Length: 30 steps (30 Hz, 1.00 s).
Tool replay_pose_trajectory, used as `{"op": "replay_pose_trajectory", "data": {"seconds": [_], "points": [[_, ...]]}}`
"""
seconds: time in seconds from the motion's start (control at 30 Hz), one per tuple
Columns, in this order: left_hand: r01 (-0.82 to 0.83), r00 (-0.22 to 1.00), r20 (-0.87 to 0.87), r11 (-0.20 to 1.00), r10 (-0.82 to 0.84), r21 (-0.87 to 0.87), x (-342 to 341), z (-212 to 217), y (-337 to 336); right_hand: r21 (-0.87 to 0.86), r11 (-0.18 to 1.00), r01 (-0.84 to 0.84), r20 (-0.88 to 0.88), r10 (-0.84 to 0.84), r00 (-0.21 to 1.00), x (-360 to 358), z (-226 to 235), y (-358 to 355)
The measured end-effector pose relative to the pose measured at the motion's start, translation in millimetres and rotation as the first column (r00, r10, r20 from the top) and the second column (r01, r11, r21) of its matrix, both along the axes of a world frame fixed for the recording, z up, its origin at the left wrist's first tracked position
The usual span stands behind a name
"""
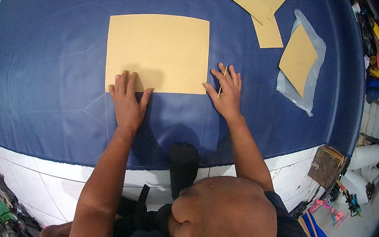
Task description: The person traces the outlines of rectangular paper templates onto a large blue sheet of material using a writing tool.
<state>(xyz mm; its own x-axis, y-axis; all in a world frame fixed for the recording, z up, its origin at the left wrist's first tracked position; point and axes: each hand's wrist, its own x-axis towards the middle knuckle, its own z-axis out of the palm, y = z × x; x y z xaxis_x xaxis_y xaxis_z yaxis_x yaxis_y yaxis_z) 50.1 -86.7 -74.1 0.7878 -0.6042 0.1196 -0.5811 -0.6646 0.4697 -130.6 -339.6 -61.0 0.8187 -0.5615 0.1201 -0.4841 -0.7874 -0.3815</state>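
Blue, smooth sheeting [160, 124] spreads over a white tiled surface [57, 171], its rough near edge running just in front of the person. On it, left of the middle, lies a large tan card [160, 48], flat and roughly square. The left hand [129, 104] rests at the card's near edge, toward its left corner, fingertips on the card and the thumb beside that edge; its grip is released, fingers laid out and pressing from above. The right hand [229, 95] lies just right of the card, palm down with fingers spread, the thumb tip reaching the right edge close to the near corner; its grip loosely grasps a thin yellow stick [223, 82], tucked among the fingers. Pale thin lines run on the sheeting from both near corners of the card toward the person, and more of them form angled shapes at the left. At the far right, two smaller tan cards [256, 1] overlap, and nearer and further right a tan diamond-shaped card [298, 61] lies on clear plastic [305, 104]. Beyond the sheeting's near right corner sits a worn brown block [327, 165].
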Motion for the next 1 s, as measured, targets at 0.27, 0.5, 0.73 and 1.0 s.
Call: {"op": "replay_pose_trajectory", "data": {"seconds": [0.27,0.5,0.73,1.0], "points": [[0.027,0.999,0.025,0.999,-0.027,0.023,0,-3,0,-0.027,0.999,-0.02,0.057,0.022,0.998,-3,-4,-5],[-0.008,0.999,0.034,1.0,0.007,0.011,3,-3,10,-0.03,0.998,-0.057,0.048,0.058,0.997,8,-6,3],[-0.027,0.993,-0.118,1.0,0.028,0.009,2,10,-2,-0.062,0.996,-0.057,-0.018,0.056,0.998,-6,-11,0],[-0.044,0.982,-0.174,0.985,0.074,0.169,11,35,-6,-0.048,0.995,-0.085,-0.055,0.083,0.995,2,-2,5]]}}
